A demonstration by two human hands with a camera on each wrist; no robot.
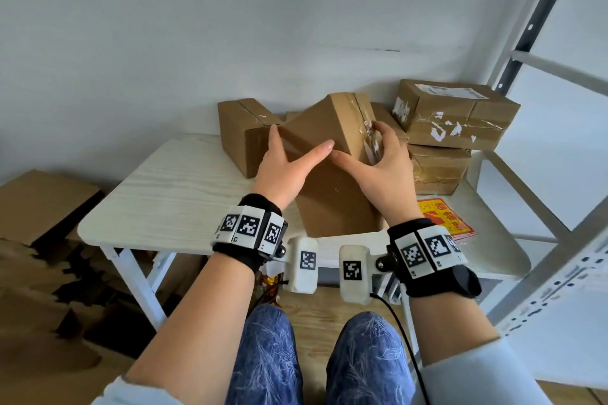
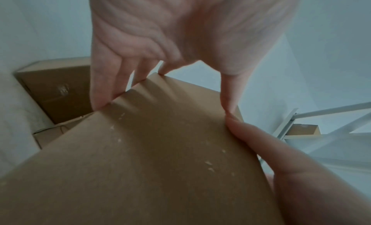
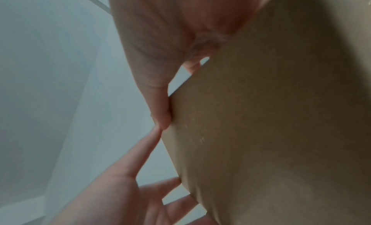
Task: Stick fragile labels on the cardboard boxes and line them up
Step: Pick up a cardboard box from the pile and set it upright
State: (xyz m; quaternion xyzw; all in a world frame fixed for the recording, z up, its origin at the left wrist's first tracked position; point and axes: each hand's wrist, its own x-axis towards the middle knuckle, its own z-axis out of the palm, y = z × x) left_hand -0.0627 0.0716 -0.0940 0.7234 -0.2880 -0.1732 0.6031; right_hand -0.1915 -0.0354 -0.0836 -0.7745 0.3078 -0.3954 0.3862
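Note:
A plain cardboard box (image 1: 332, 194) stands tilted on the white table (image 1: 171, 194), its top leaning away from me. My left hand (image 1: 283, 164) grips its left edge, thumb stretched across the near face. My right hand (image 1: 385, 164) grips the taped right side, fingers curled over the edge. The two thumb tips nearly meet on the face. The left wrist view shows the box (image 2: 160, 149) under my left hand (image 2: 180, 38). The right wrist view shows the box (image 3: 271, 133) beside my right hand (image 3: 160, 38). A sheet of red and yellow labels (image 1: 442, 217) lies at the right.
Another box (image 1: 243, 135) sits behind at the left. Two taped boxes are stacked at the back right, the upper one (image 1: 454, 112) on the lower one (image 1: 437, 171). A white metal shelf frame (image 1: 559, 240) stands to the right. Flattened cardboard (image 1: 39, 207) lies on the floor at left.

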